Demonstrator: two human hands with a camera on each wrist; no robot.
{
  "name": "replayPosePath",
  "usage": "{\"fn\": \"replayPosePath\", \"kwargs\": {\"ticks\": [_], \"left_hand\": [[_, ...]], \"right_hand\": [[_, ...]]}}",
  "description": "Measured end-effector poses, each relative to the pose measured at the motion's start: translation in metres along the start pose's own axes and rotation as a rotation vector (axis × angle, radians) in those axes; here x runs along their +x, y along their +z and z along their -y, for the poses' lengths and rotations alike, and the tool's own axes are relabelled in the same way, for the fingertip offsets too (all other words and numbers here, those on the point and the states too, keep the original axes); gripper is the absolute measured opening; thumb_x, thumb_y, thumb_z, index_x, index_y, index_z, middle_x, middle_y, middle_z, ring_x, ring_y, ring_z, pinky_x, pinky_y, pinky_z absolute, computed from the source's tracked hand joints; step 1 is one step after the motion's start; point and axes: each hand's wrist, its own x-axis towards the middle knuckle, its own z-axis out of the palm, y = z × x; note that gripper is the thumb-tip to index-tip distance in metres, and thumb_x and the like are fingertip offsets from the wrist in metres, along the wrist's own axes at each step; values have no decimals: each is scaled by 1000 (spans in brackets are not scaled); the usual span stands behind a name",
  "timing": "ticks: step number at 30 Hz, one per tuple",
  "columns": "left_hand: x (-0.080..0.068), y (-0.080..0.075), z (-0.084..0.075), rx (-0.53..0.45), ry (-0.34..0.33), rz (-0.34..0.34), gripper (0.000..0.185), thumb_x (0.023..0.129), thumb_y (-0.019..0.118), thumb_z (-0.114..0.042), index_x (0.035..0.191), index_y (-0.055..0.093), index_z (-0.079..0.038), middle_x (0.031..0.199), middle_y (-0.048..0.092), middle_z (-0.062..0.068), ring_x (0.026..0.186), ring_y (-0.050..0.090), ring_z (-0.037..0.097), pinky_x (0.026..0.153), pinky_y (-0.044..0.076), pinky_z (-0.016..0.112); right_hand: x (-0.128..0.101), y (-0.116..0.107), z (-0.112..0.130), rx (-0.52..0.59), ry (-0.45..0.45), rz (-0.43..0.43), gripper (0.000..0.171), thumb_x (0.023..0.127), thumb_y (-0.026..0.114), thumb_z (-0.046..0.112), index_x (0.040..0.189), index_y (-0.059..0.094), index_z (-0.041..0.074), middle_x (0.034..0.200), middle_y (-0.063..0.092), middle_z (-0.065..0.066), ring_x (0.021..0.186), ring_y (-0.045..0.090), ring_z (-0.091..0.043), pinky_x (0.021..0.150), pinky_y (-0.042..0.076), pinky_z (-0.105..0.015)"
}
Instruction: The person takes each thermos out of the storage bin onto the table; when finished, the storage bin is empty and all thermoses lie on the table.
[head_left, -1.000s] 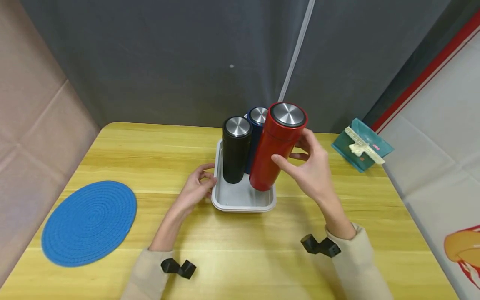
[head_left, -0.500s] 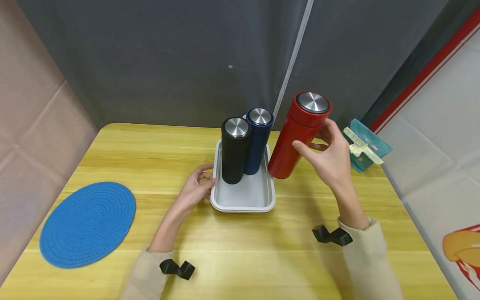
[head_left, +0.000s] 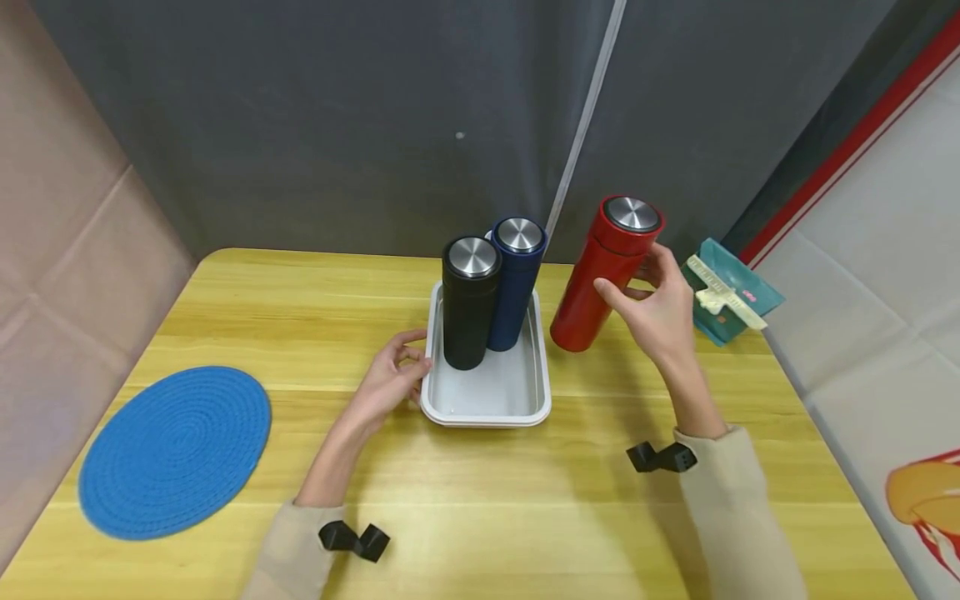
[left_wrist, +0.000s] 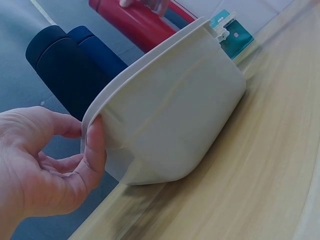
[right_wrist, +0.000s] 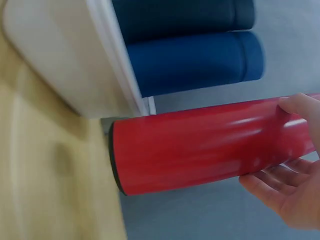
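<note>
My right hand (head_left: 660,308) grips a red thermos bottle (head_left: 596,287) with a brushed metal lid, just right of a white plastic bin (head_left: 487,406). The bottle tilts a little; whether its base (right_wrist: 117,157) touches the table cannot be told. In the left wrist view, my left hand (left_wrist: 55,160) pinches the bin's rim at the left side between thumb and finger. Inside the bin stand a black thermos bottle (head_left: 469,312) and, behind it to the right, a dark blue one (head_left: 517,287).
A round blue woven placemat (head_left: 176,450) lies at the left of the wooden table (head_left: 480,517). Toward the back right is a teal holder (head_left: 723,292) with a cream clip-like piece. A grey panel (head_left: 322,125) rises behind the table.
My right hand has lifted the red thermos bottle out of the bin, moved it right past the rim, then lowered it. My left hand stays at the bin's rim.
</note>
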Motion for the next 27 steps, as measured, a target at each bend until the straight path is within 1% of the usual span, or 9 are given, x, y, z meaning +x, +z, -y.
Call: {"fn": "replayPosePath", "kwargs": {"ticks": [2, 7, 9, 10, 14, 17, 21, 27], "left_hand": [[0, 0, 0, 3, 1, -1, 54, 93, 57, -4, 143, 37, -5, 106, 53, 18, 63, 55, 22, 51, 51, 33], [0, -1, 1, 7, -1, -11, 53, 93, 57, -4, 143, 38, -5, 106, 53, 18, 64, 56, 23, 52, 52, 34], [1, -1, 2, 2, -4, -13, 52, 93, 57, -4, 142, 39, -6, 106, 53, 18, 64, 55, 22, 52, 51, 32], [1, -1, 2, 1, -4, -13, 53, 93, 57, -5, 142, 39, -6, 106, 53, 18, 63, 55, 22, 52, 51, 31], [1, 0, 2, -6, -3, -11, 53, 93, 57, -4, 142, 39, -6, 105, 53, 18, 62, 54, 20, 51, 50, 29], [0, 1, 1, -11, -1, -10, 53, 93, 57, -4, 142, 39, -5, 105, 53, 17, 62, 55, 20, 51, 50, 29], [1, 2, 2, -22, -1, -6, 53, 93, 57, -3, 142, 39, -5, 104, 52, 16, 63, 55, 22, 51, 50, 30], [1, 3, 2, -32, -1, 1, 52, 93, 57, -3, 142, 39, -5, 104, 52, 16, 64, 55, 23, 50, 50, 29]], "right_hand": [[1, 4, -6, -11, 19, 1, 64, 82, 76, 21, 137, 47, 6, 122, 59, -10, 100, 58, -17, 77, 53, -20], [1, 14, -3, -14, 61, 15, 63, 84, 73, 15, 136, 44, -2, 124, 57, -17, 103, 57, -27, 84, 54, -35], [1, 18, -5, -1, 71, 14, 62, 83, 73, 12, 135, 43, -5, 124, 57, -20, 104, 56, -31, 86, 53, -42], [2, 20, -7, 5, 76, 12, 62, 83, 73, 12, 135, 43, -5, 124, 57, -20, 103, 56, -31, 87, 53, -43], [8, 26, -28, 17, 78, 9, 65, 82, 76, 15, 136, 43, -2, 123, 57, -16, 103, 56, -26, 87, 52, -45], [11, 30, -38, 8, 62, 8, 66, 81, 77, 19, 136, 44, 0, 122, 58, -15, 102, 57, -25, 86, 53, -44], [13, 33, -43, 8, 46, 5, 67, 80, 78, 19, 135, 45, 0, 120, 59, -15, 101, 58, -26, 86, 53, -45], [13, 34, -45, -2, 53, 25, 68, 81, 77, 20, 135, 43, -2, 122, 58, -17, 103, 56, -29, 88, 52, -48]]}}
